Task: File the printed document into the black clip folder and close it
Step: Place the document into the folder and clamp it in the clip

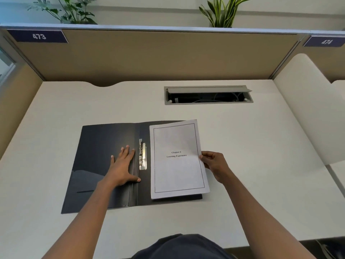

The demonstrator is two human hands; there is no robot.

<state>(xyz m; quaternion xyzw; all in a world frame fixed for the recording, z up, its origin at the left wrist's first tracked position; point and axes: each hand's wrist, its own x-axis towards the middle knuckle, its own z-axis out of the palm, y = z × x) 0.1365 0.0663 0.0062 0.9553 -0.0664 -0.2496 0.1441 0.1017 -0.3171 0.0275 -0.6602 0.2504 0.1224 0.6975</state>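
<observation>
The left hand (122, 165) lies flat, fingers spread, on the inside of the left cover of the black clip folder (104, 165), its thumb just beside the spine, likely to keep the folder open and steady. The right hand (214, 165) pinches the right edge of the printed document (177, 157), thumb on top (the title page reads "Chapter 6 Learning Experience"). The document rests, slightly skewed, on the folder's right cover, its left edge just beside the silver clip (142, 155) and not under it, so clamping looks still to come. The folder lies open at the middle of the desktop (261, 146), nearer the front edge; the cable tray (208, 94) sits towards the back edge
</observation>
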